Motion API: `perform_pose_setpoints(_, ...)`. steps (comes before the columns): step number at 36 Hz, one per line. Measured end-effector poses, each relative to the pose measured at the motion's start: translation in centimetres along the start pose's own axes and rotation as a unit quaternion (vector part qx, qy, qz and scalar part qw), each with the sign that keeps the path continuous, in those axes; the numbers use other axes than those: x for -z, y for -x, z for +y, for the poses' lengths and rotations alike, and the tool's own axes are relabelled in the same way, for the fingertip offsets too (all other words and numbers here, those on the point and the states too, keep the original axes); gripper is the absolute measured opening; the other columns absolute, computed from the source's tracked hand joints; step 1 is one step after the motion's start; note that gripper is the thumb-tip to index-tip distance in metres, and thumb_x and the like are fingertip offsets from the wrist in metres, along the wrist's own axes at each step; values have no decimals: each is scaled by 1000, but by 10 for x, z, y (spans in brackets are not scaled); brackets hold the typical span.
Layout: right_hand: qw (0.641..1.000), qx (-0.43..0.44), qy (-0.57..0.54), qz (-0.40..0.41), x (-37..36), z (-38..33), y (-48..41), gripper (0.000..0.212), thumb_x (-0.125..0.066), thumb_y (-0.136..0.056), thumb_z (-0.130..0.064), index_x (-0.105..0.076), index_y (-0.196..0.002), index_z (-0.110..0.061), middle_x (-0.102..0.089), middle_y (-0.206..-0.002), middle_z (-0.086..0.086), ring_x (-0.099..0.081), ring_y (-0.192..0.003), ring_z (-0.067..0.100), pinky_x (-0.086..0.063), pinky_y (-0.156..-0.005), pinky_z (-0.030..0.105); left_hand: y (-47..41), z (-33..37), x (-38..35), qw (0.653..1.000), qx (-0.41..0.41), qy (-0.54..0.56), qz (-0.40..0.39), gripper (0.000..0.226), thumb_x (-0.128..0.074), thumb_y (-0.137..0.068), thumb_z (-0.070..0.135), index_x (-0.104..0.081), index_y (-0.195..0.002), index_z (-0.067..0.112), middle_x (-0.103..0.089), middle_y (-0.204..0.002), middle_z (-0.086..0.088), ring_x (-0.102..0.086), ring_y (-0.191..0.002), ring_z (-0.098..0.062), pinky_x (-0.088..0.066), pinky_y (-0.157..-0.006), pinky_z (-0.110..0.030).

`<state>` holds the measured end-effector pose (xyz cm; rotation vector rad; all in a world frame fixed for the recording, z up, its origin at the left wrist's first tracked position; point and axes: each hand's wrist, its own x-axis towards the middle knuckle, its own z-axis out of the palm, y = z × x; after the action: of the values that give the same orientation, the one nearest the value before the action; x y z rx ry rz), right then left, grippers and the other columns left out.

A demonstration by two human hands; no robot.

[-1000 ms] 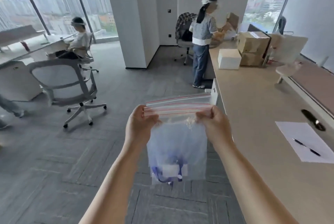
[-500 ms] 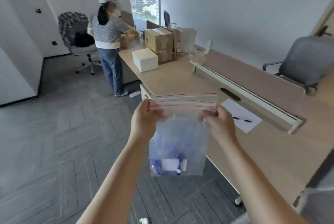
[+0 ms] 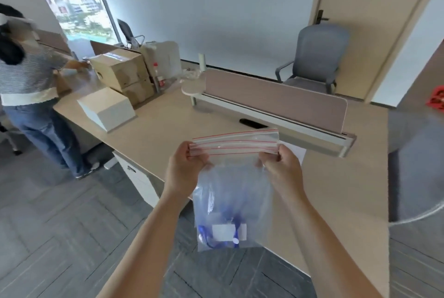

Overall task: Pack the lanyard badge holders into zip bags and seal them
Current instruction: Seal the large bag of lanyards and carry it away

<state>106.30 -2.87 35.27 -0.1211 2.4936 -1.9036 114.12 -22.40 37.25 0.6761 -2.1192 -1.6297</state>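
A clear zip bag (image 3: 234, 192) with red-lined strips along its top hangs in the air in front of me, above the floor beside the desk. At its bottom lies a lanyard badge holder (image 3: 224, 231), a white card with a blue strap. My left hand (image 3: 183, 169) pinches the bag's top left corner. My right hand (image 3: 281, 168) pinches the top right corner. The zip strip is stretched flat between both hands; whether it is sealed I cannot tell.
A long beige desk (image 3: 168, 129) runs ahead with a white box (image 3: 107, 107), cardboard boxes (image 3: 120, 73) and a low divider (image 3: 276, 103). A person (image 3: 26, 86) stands at its left end. A grey chair (image 3: 317, 57) sits behind. A round grey table (image 3: 418, 165) is at right.
My view has swung to the right, from the open floor towards the desk. Both hands keep the same hold on the bag's top, and the bag hangs as before.
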Motion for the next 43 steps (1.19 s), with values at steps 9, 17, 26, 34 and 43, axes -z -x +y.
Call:
perform_pose_setpoints(9, 996, -49, -12, 71, -19, -1, -55, 7, -60, -83, -10, -67, -85, -9, -71, -73, -1, -57, -58, 0, -41, -53, 10, -101, -12, -32, 996, -2, 31, -86, 24, -61, -71, 7, -65, -73, 31, -70, -66, 1, -73, -71, -28, -55, -81, -59)
perform_pose_setpoints(17, 986, -84, 12, 143, -46, 6, -74, 9, -60, -82, -12, -66, -77, -15, -72, -78, 3, -66, -75, 19, -45, -58, 19, -167, -37, -52, 982, -11, 69, -175, 26, -58, -77, -10, -61, -76, 16, -65, -61, 3, -67, -59, -20, -55, -82, -62)
perform_pose_setpoints(26, 960, -138, 29, 244, -91, 18, -57, 9, -63, -89, -16, -69, -83, -16, -73, -76, -2, -68, -77, 20, -53, -75, 38, -206, -73, -47, 954, -7, 66, -294, 19, -57, -77, -6, -61, -82, 12, -67, -63, 4, -70, -62, -19, -55, -81, -60)
perform_pose_setpoints(34, 949, -172, 7, 263, -109, 50, -82, 10, -67, -87, -13, -71, -92, -21, -75, -84, -6, -70, -82, 17, -55, -76, 35, -240, -102, -73, 944, 11, 56, -326, 14, -58, -81, -6, -53, -78, 7, -58, -57, 6, -64, -53, -11, -51, -63, -36)
perform_pose_setpoints(43, 937, -246, -6, 249, -102, 182, -166, 2, -69, -88, -15, -68, -88, -13, -73, -85, 6, -61, -70, 18, -45, -61, 29, -291, -189, -183, 938, 65, 5, -342, 23, -57, -75, -10, -53, -68, 11, -49, -54, 3, -43, -49, -10, -36, -54, -30)
